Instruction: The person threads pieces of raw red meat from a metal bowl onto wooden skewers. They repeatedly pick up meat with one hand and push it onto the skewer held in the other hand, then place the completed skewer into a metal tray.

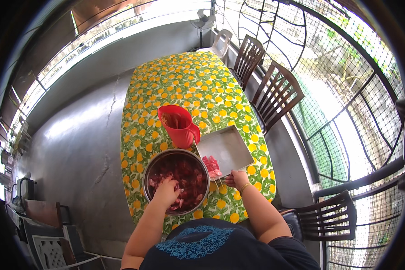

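Note:
My left hand (167, 192) reaches into a round metal bowl (207, 184) of raw, red marinated meat pieces (185, 168). Its fingertips are among the meat, so whether they grip a piece is hidden. My right hand (238, 179) is at the near edge of a shallow rectangular metal tray (231, 145), thumb on the rim and fingers curled below. Skewered meat (211, 166) lies along the tray's left side, next to the bowl. Thin skewer ends (218, 182) stick out over the near rim, left of my right hand.
Behind the bowl stands a red plastic pitcher (180, 130) with thin sticks inside. A lemon-print cloth covers the long table (185, 81). Dark wooden chairs (278, 94) line the right side, with another chair (327, 216) near my right elbow. A fan (202, 22) stands beyond the far end.

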Motion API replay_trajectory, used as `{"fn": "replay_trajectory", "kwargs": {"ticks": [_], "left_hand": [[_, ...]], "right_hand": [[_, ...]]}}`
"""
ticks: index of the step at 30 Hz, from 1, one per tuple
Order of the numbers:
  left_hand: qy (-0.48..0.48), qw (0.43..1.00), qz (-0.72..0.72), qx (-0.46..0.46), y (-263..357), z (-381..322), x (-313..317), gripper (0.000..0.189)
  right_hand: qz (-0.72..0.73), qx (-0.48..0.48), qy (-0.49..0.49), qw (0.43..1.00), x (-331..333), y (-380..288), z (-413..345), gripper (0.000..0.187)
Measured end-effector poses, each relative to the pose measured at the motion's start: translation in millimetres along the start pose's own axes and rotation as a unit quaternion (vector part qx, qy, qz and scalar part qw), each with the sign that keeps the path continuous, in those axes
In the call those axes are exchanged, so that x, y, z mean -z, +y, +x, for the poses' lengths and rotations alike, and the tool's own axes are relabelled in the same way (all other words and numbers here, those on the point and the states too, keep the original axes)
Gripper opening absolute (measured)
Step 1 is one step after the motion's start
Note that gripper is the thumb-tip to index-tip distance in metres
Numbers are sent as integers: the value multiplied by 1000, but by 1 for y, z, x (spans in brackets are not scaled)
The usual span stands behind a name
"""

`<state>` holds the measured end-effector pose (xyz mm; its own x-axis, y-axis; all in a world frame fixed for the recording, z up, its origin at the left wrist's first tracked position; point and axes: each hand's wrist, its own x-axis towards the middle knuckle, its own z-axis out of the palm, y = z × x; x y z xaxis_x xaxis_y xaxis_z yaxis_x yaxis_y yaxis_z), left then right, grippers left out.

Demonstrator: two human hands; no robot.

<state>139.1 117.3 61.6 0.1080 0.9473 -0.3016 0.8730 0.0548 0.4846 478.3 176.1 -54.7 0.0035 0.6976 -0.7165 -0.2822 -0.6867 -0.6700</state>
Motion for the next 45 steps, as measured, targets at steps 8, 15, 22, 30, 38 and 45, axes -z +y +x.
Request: {"fn": "replay_trajectory", "kwargs": {"ticks": [8,15,22,30,38,45], "left_hand": [[19,1000,-18,7,3,-7,-5,46],[41,999,-25,3,2,-11,-6,45],[11,999,37,31,16,1,2,42],[18,998,52,24,1,8,-7,36],[184,976,117,-24,-3,29,-1,30],[-50,991,109,63,21,65,-5,76]], "right_hand": [[41,-29,29,998,-13,-25,51,25],[-310,80,40,946,-28,-71,-4,34],[-304,698,-443,473,-139,-219,-278,18],[-203,842,-318,386,-162,-247,-379,10],[-269,658,-170,682,-250,-287,-167,13],[-825,531,-52,187,-286,-218,25,19]]}}
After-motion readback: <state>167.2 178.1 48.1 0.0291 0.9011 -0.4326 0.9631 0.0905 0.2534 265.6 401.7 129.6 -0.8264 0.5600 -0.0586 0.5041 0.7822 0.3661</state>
